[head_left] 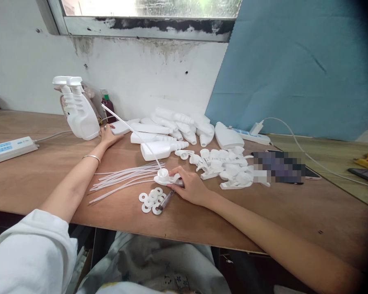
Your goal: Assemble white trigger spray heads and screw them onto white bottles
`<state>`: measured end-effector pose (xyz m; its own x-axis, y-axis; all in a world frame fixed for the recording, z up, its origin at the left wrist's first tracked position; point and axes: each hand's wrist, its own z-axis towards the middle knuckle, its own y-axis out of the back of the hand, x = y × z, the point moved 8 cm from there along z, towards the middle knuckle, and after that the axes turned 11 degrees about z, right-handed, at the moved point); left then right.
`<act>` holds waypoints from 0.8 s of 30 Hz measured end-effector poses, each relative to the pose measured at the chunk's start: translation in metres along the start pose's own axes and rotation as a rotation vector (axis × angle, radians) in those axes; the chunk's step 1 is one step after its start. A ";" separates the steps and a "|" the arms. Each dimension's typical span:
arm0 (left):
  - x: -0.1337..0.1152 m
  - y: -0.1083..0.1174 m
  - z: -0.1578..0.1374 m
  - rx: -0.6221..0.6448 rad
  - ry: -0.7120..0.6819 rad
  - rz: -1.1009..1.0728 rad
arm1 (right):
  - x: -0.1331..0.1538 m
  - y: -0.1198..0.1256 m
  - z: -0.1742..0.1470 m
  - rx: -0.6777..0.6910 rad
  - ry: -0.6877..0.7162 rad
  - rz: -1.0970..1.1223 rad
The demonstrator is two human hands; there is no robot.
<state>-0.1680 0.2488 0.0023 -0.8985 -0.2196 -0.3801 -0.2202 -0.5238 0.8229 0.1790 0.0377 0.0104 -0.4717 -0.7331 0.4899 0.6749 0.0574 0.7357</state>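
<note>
My right hand point(191, 185) grips a white spray trigger head point(163, 176) by its lever end, its round cap facing up. A long thin dip tube point(131, 132) rises from the cap, slanting to the upper left. Under this hand lies a dark, pen-like object point(166, 201). My left hand point(108, 136) is at the base of two upright white spray bottles point(83, 112), fingers apart; whether it touches them I cannot tell. Beside that hand lies a white bottle point(122, 127). Several white ring washers point(149, 203) and loose tubes point(116, 179) lie between my arms.
White empty-necked bottles point(156, 150) are heaped along the wall, with a pile of trigger heads point(214, 161) to their right. Power strips point(14, 149) lie at both sides. A dark bottle point(109, 109) stands behind; a phone point(279, 165) lies at right.
</note>
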 end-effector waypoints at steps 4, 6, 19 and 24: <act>0.003 0.001 -0.001 -0.010 0.027 -0.038 | -0.001 0.001 0.000 0.001 -0.011 -0.003; 0.004 0.002 -0.002 0.003 0.030 -0.080 | 0.000 0.000 0.000 0.003 -0.007 -0.001; 0.014 0.012 -0.001 -0.094 0.152 -0.248 | -0.001 0.000 0.000 0.000 -0.022 -0.005; 0.012 0.016 -0.008 -0.093 0.186 -0.297 | -0.001 0.000 0.000 -0.003 -0.013 -0.005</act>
<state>-0.1798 0.2313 0.0080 -0.7142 -0.1884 -0.6741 -0.4178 -0.6579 0.6266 0.1795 0.0382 0.0098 -0.4824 -0.7247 0.4920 0.6738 0.0519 0.7371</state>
